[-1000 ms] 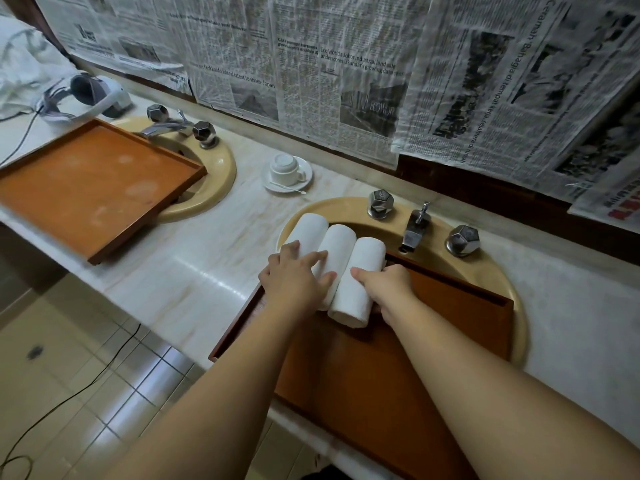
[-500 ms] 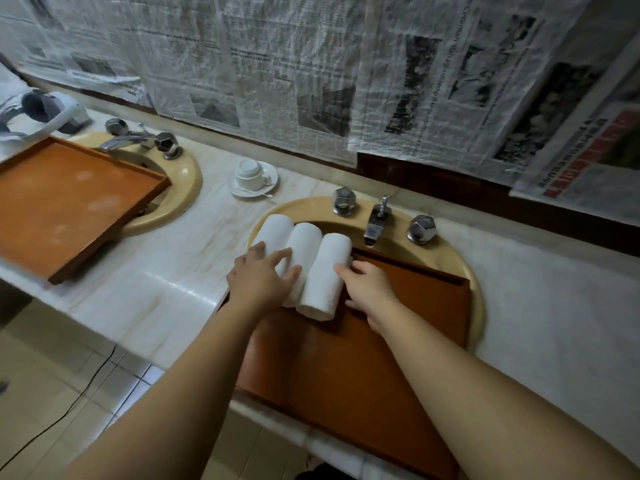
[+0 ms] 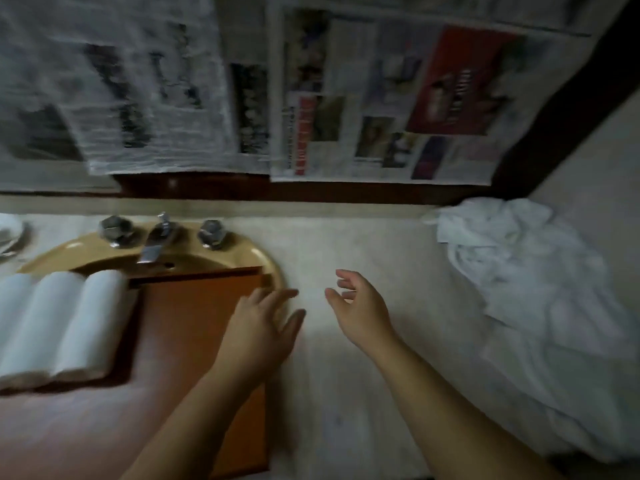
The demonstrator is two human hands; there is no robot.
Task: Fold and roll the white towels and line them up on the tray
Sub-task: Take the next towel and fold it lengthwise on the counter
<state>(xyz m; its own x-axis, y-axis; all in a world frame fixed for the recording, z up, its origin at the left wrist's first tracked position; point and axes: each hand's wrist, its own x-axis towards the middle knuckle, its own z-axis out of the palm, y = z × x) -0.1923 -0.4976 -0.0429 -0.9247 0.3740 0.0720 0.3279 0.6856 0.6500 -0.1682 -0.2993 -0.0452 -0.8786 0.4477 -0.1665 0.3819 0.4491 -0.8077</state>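
Observation:
Three rolled white towels (image 3: 62, 323) lie side by side at the left end of the brown wooden tray (image 3: 194, 317), which sits across a yellow sink. A heap of loose white towels (image 3: 533, 289) lies on the marble counter at the right. My left hand (image 3: 263, 323) hovers over the tray's right edge with fingers spread, holding nothing. My right hand (image 3: 360, 303) is over the bare counter, fingers relaxed and apart, empty, pointing towards the heap.
The yellow sink (image 3: 263, 261) has a chrome tap (image 3: 156, 240) and two knobs behind the tray. Newspaper sheets (image 3: 242, 91) cover the wall. Pale marble counter (image 3: 363, 375) runs between the sink and the towel heap. The frame is blurred.
Both hands have let go of the rolled towels and moved right, off towards the counter. The view has swung right, bringing the loose towel heap into sight.

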